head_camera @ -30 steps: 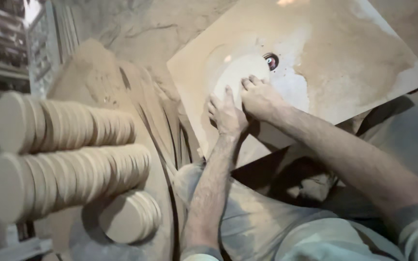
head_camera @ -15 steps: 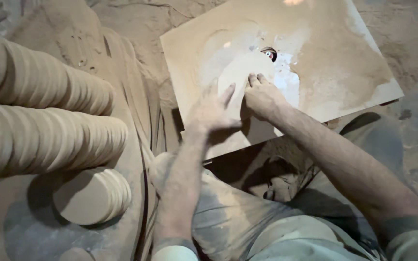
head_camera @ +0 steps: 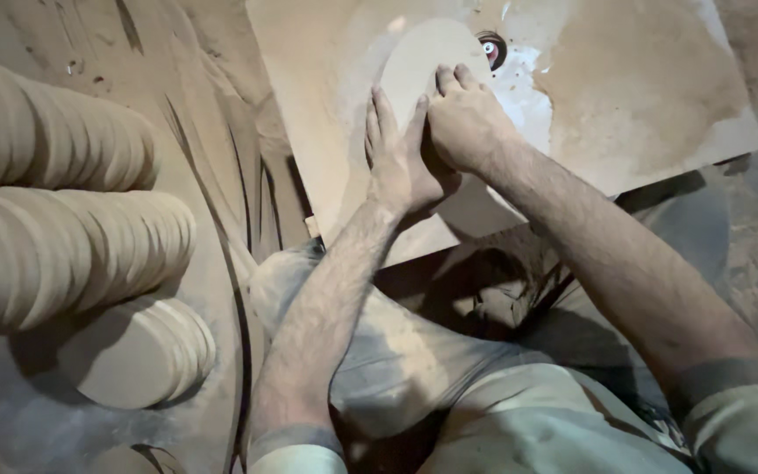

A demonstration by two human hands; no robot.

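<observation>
Wooden disc (head_camera: 418,57): pale, round, lying flat on the worktop (head_camera: 660,105) at upper centre of the frame, its right edge just beside a small round cutter (head_camera: 490,48) set in the board.

Left hand (head_camera: 401,162): centre of frame, palm down, fingers (head_camera: 383,118) stretched out flat and together on the lower left part of the disc; gripping nothing.

Right hand (head_camera: 467,118): just right of the left hand, touching it, fingers curled loosely downward and pressing on the disc near the cutter; not closed round anything.

Worktop: tilted square board, dusty, pale with a darker patch at upper right.

Rows of finished discs (head_camera: 63,202): left of frame, stacked on edge in two long rolls.

Short stack of discs (head_camera: 138,351): lower left, lying on the sawdust-covered floor (head_camera: 221,105).
</observation>
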